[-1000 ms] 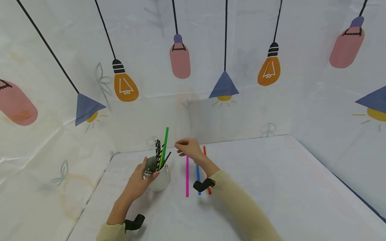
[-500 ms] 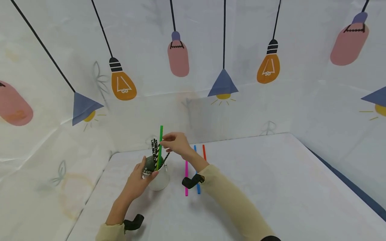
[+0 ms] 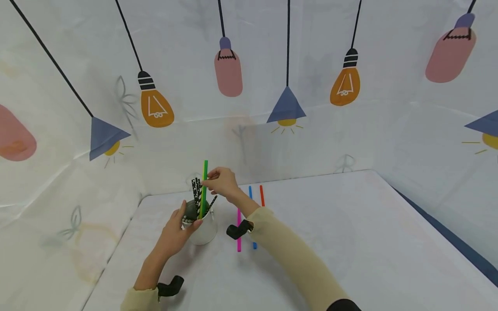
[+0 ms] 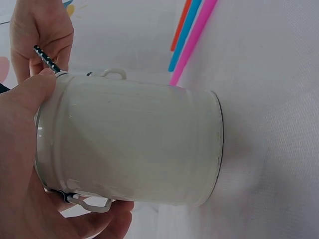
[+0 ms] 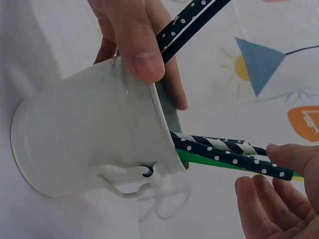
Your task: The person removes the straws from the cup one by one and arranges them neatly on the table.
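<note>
Tabletop (image 3: pixel 350 224): three loose straws (image 3: pixel 250 203), one bucket (image 3: pixel 204 231).

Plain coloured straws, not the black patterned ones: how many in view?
4. Green straw stands in the white pail, right hand at it. Pink straw, blue straw and red straw lie on the table, partly hidden by the right arm.

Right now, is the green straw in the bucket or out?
In. The green straw stands with its lower end inside the white bucket among black dotted straws, and the right hand pinches it.
</note>
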Available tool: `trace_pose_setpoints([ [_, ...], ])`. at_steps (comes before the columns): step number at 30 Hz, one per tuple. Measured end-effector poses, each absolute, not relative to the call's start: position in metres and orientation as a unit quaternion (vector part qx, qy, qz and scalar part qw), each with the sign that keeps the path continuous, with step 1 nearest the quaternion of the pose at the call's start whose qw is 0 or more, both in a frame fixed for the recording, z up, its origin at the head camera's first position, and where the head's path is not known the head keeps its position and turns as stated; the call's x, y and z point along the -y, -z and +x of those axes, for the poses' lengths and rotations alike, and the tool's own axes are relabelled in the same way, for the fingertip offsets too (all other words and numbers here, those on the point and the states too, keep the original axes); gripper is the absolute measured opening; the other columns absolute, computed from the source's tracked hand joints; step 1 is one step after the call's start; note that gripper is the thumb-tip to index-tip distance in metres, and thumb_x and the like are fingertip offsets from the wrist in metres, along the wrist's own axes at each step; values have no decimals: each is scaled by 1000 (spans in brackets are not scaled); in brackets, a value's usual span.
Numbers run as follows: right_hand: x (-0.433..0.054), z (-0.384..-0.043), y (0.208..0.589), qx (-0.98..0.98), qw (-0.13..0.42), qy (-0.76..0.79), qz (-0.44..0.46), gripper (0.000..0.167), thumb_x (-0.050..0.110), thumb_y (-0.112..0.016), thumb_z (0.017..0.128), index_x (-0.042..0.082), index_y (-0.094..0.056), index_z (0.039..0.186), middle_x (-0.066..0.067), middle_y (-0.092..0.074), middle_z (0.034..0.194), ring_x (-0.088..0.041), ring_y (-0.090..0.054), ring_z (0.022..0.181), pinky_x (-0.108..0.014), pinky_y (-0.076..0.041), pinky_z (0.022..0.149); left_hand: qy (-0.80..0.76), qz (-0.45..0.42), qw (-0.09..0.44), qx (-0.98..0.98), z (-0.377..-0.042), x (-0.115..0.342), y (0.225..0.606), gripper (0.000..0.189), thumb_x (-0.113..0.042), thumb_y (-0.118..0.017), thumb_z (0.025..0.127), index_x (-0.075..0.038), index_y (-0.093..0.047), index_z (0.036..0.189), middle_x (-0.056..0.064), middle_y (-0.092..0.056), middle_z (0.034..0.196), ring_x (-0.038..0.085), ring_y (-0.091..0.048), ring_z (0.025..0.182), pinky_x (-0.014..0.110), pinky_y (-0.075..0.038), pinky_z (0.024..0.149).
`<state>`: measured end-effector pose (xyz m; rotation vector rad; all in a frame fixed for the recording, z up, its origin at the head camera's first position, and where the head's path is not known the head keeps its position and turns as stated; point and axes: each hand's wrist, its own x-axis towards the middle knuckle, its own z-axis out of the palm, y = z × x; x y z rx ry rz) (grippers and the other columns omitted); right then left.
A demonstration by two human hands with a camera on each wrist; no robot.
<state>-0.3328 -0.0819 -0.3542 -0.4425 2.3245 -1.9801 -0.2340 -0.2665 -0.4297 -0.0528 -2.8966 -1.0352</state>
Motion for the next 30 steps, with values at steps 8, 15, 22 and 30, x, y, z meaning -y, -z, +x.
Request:
trace_pose_setpoints([
  [8,92,-334,355,-759,39,637,-133,26,7,-78,82,1,-65,103,-6,-68,86,-29,-69,77,-30,-56,58,337,-18,36,941,-235,268,430,106,-74,-49,85,-11,-3,157,27,-27,150,48,-36,131,64,-35,98],
  [15,90,-333,353,-747,41,648,-142,23,5,-74,86,-1,-65,106,-7,-68,89,-28,-69,77,-31,-57,61,337,-20,38,941,-235,268,429,105,-73,-49,85,-10,-5,157,26,-27,150,47,-35,132,64,-34,98],
  [22,80,-337,344,-721,23,673,-163,23,6,-72,88,0,-63,108,-7,-66,91,-21,-69,73,-32,-57,63,337,-18,41,940,-233,267,427,104,-72,-50,86,-10,-5,157,26,-27,150,48,-36,131,63,-34,99],
  [30,65,-339,323,-679,-48,707,-191,28,7,-70,90,0,-64,117,-9,-67,93,-22,-68,78,-34,-57,71,338,-22,39,940,-234,267,429,103,-71,-49,87,-11,-3,157,25,-25,152,48,-34,133,63,-33,100],
])
